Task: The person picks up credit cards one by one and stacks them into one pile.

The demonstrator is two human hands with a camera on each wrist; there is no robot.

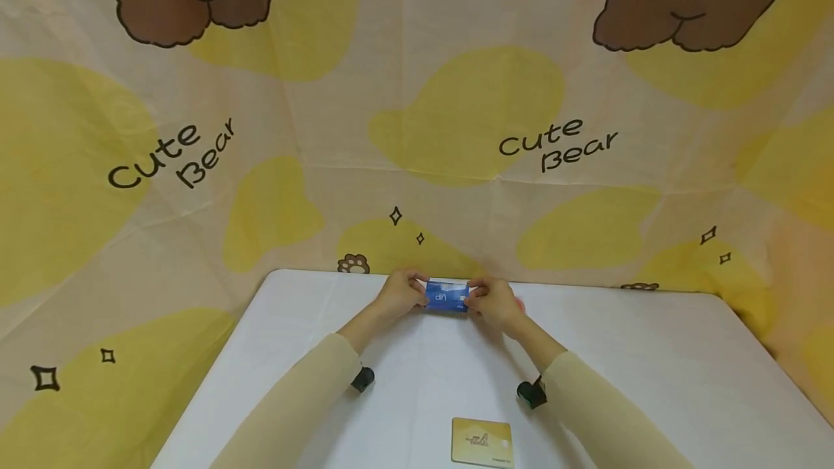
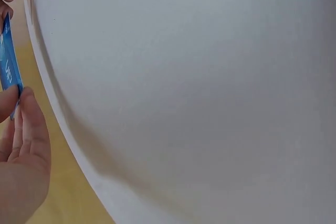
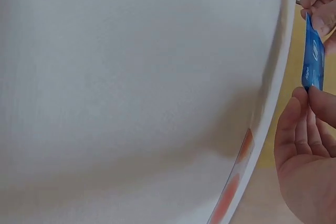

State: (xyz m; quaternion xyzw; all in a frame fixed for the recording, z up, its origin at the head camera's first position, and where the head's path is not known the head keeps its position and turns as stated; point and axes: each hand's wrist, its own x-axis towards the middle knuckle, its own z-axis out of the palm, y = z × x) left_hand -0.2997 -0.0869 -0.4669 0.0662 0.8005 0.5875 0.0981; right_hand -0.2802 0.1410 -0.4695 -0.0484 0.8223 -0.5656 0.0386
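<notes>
A blue card with "VIP" lettering, upside down in the head view, is held at the far edge of the white table. My left hand pinches its left end. At the opposite end, my right hand pinches it between thumb and fingers. Both wrist views show the card, in the left wrist view at the left edge and in the right wrist view at the right. A gold card lies on the table nearer to me, apart from both hands.
A clear-edged piece with red and orange patches lies by the table's rim, mostly hidden behind my right hand in the head view. The white table meets a hanging cloth printed with bears along its back edge.
</notes>
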